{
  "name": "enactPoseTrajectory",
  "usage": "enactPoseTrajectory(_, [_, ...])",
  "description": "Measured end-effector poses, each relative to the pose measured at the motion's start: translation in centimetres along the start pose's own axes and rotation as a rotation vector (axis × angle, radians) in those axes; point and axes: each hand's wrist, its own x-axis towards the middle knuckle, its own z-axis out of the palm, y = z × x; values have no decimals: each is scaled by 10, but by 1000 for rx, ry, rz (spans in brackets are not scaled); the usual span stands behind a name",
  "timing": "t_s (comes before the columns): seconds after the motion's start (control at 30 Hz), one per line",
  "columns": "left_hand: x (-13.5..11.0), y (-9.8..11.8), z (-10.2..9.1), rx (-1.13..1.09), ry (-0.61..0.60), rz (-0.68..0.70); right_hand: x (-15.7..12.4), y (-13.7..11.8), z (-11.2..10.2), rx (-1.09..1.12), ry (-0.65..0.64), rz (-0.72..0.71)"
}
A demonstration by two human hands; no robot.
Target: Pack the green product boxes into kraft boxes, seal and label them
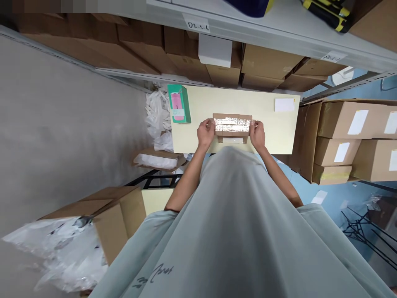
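A small cardboard box (232,116) lies on the pale yellow table (204,99) in front of me, with shiny clear packing tape (232,125) across its face. My left hand (206,133) is closed at the box's left end, fingers bent against the edge. At the right end, my right hand (257,134) is closed in the same way, its thumb and fingertips on the edge. Whether the fingers pinch the tape ends or only the cardboard cannot be made out. Below the taped face, a lower cardboard part with a whitish label (232,140) shows.
A green box with a pink picture (178,103) stands at the table's left, and a white label or paper (284,104) lies at its right. Stacked cartons (339,120) are on the right. Overhead runs a shelf (263,37) with boxes. An open carton (118,219) holds plastic wrapping.
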Motion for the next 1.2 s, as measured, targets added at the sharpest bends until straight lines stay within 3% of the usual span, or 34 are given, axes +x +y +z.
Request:
enactPoseTrajectory(0.1, [-4, 14, -5, 45, -1, -32, -3, -11, -11, 70, 59, 30])
enactPoseTrajectory(0.27, [-14, 37, -31, -78, -63, 149, -15, -24, -50, 126, 185, -124])
enactPoseTrajectory(0.37, [-20, 37, -40, -105, -71, 181, -27, -21, -62, 170, 166, -156])
enactPoseTrajectory(0.47, [-24, 22, -32, -52, -92, 104, -36, -11, -48, 216, 72, -110])
enactPoseTrajectory(0.63, [-26, -13, -10, 67, -196, -120, -36, 12, -9, 209, -128, 106])
enactPoseTrajectory(0.73, [-16, -22, -6, 64, -174, -141, -23, 21, -7, 225, -150, 154])
enactPoseTrajectory(0.87, [12, -9, 1, 0, -114, -131, 11, 20, -20, 359, -27, 203])
enactPoseTrajectory(1.0, [30, 16, 7, -121, -123, -151, 36, 6, -23, 466, -80, 253])
enactPoseTrajectory(1.2, [3, 31, -12, -181, -50, 33, 6, -2, -26, 579, -4, 78])
